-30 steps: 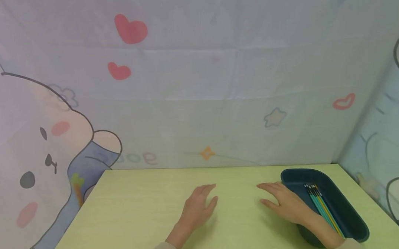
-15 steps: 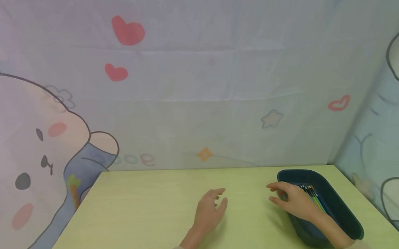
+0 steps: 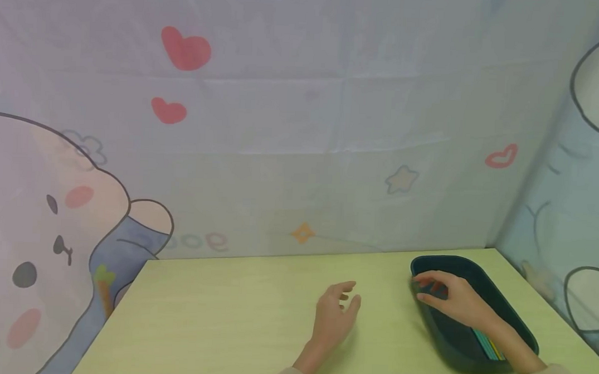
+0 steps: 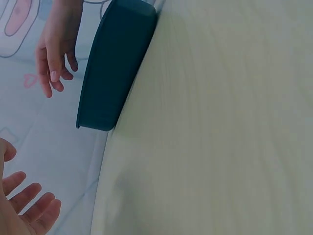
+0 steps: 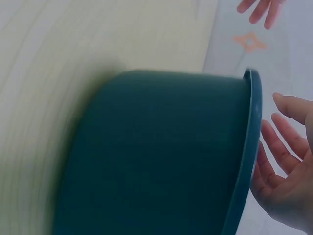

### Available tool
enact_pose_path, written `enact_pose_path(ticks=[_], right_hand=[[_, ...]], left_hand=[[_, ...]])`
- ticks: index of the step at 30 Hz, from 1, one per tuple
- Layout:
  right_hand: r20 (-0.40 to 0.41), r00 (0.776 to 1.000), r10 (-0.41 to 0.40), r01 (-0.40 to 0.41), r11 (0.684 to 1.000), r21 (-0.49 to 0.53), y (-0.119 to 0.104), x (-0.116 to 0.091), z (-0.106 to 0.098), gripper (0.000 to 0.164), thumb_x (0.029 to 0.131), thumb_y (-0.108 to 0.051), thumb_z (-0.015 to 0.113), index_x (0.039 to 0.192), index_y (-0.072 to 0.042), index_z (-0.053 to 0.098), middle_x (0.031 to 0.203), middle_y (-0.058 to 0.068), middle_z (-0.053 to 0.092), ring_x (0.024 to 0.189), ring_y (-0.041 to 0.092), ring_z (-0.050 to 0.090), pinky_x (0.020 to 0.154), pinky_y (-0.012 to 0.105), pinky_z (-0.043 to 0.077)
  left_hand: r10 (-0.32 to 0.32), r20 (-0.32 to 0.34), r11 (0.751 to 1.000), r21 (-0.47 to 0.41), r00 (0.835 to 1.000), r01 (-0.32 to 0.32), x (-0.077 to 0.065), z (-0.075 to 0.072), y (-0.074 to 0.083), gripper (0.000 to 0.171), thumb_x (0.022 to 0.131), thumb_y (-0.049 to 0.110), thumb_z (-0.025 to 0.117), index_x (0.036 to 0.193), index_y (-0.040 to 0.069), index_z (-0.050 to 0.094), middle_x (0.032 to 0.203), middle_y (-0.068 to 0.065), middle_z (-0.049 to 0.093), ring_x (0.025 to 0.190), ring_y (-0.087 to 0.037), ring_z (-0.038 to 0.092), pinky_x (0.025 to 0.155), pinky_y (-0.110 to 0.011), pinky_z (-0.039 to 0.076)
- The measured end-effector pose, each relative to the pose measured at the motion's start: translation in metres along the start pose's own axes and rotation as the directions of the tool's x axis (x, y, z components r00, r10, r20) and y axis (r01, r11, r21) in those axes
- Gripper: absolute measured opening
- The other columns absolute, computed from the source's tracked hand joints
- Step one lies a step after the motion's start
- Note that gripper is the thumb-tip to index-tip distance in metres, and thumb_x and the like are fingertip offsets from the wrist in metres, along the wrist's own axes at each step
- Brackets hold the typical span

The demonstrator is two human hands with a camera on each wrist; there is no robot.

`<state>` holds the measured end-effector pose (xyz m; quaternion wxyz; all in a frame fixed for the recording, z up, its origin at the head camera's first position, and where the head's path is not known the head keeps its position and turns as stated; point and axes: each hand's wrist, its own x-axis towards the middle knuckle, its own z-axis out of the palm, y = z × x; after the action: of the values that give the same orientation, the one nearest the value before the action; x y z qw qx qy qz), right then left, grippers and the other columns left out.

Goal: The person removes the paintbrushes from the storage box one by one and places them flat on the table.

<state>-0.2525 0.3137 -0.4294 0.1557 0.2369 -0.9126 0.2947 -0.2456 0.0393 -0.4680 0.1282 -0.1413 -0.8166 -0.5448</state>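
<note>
My right hand (image 3: 457,300) hovers over the left side of a dark teal plastic tray (image 3: 436,335), its fingers loosely bent and nothing between them. In the right wrist view, the fingers of that hand (image 5: 288,176) appear beside the tray's rim (image 5: 252,132). Slim teal and yellow pencil-like sticks (image 3: 488,347) lie inside the tray, mostly hidden by my right hand and forearm. Over the table to the left of the tray is my left hand (image 3: 335,319), empty, thumb apart from relaxed fingers. The left wrist view has its spread fingertips (image 4: 34,193) at the lower left.
A pale yellow-green table (image 3: 214,311) carries the tray near its right edge. Behind it hangs a cloth backdrop (image 3: 282,119) printed with hearts, a star and a cartoon animal. A second cloth panel (image 3: 569,210) stands along the right side.
Both hands have moved right in the head view, the left more so, and their fingers have bent somewhat. The head view has turned slightly right. More of the sticks is now covered.
</note>
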Motion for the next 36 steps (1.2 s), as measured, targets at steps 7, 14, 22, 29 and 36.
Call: enact_pose_path(ticks=[7,14,22,29,36], right_hand=[[-0.005,1.0,0.029,-0.028,0.998,0.048,0.014,-0.005,-0.014,0.032,0.085,-0.019,0.072,0.115,-0.01,0.064,0.099,0.002,0.067,0.077,-0.001,0.054,0.064,0.023,0.05],[0.006,0.998,0.062,-0.062,0.99,0.13,0.025,-0.006,-0.021,0.034,0.087,-0.014,0.069,0.118,-0.005,0.062,0.1,0.009,0.065,0.076,0.0,0.058,0.06,0.022,0.051],[-0.023,0.997,0.073,-0.069,0.987,0.145,0.033,-0.006,-0.033,0.036,0.086,-0.012,0.07,0.119,-0.003,0.061,0.1,-0.002,0.065,0.077,0.0,0.057,0.06,0.023,0.051],[-0.051,0.996,0.075,-0.07,0.993,0.094,0.042,-0.008,-0.045,0.039,0.083,-0.013,0.074,0.118,-0.004,0.061,0.098,-0.016,0.062,0.076,-0.001,0.056,0.061,0.022,0.051],[-0.05,0.992,0.118,-0.114,0.991,0.073,0.052,-0.011,-0.052,0.039,0.083,-0.015,0.074,0.118,-0.005,0.061,0.1,-0.01,0.061,0.077,-0.001,0.055,0.061,0.023,0.051]], left_hand=[[-0.027,-0.043,0.997,-0.069,0.999,0.024,0.006,0.019,0.004,0.03,0.09,0.021,0.063,0.118,0.013,0.065,0.112,-0.009,0.067,0.097,-0.026,0.063,0.071,-0.016,0.052],[-0.062,-0.068,0.99,-0.129,0.996,0.053,0.014,0.036,0.01,0.029,0.088,0.02,0.064,0.116,0.013,0.066,0.109,-0.008,0.067,0.093,-0.027,0.063,0.068,-0.014,0.051],[-0.083,-0.099,0.983,-0.169,0.992,0.065,0.02,0.056,0.018,0.028,0.086,0.018,0.067,0.113,0.011,0.067,0.105,-0.007,0.067,0.085,-0.017,0.063,0.066,-0.014,0.052],[-0.093,-0.101,0.978,-0.194,0.991,0.072,0.023,0.067,0.026,0.028,0.085,0.018,0.068,0.112,0.009,0.067,0.103,-0.007,0.068,0.081,-0.016,0.065,0.063,-0.016,0.052],[-0.124,-0.098,0.972,-0.215,0.987,0.1,0.028,0.075,0.032,0.029,0.084,0.017,0.069,0.111,0.01,0.067,0.101,-0.005,0.068,0.078,-0.011,0.064,0.063,-0.017,0.052]])
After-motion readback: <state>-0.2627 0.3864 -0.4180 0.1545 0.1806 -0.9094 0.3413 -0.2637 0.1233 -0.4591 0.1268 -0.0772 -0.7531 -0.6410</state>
